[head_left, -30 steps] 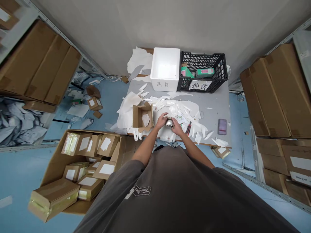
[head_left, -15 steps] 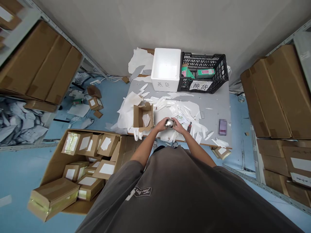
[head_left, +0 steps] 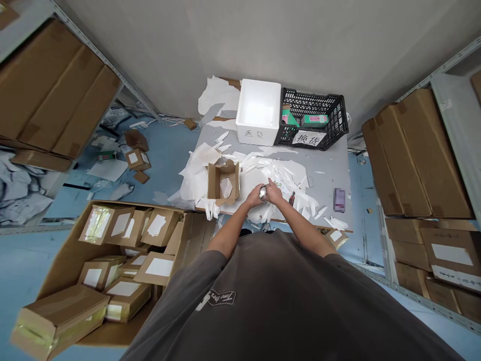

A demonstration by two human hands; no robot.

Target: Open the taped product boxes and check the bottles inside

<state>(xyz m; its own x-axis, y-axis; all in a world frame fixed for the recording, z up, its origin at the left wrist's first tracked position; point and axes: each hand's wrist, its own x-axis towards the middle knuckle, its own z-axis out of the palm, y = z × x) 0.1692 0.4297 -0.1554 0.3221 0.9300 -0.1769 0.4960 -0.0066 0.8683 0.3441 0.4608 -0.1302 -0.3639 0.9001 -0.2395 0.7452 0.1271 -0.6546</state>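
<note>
Between my two hands is a small, shiny silver, rounded object (head_left: pixel 262 192), whose exact kind I cannot make out. My left hand (head_left: pixel 255 195) grips it from the left, fingers curled. On the other side, my right hand (head_left: pixel 274 192) closes round it with one finger pointing up and away. Both hands are above the front edge of the grey table (head_left: pixel 326 175). An open cardboard box (head_left: pixel 214 183) with a white piece of paper inside stands left of my hands. Torn white wrapping (head_left: pixel 296 173) lies beyond and to the right, with a red-and-black tool (head_left: pixel 292 198) beside it.
At the back of the table stand a white bin (head_left: pixel 250 135) and a black crate (head_left: pixel 330 135) holding green boxes. A purple pixelated item (head_left: pixel 339 200) lies at right. Low on the left, a big carton (head_left: pixel 56 271) holds several parcels. Shelves with cartons (head_left: pixel 424 150) flank both sides.
My hands have turned the silver object and drawn closer together around it, covering more of it. The right hand's finger now points upward. The whole view has shifted slightly.
</note>
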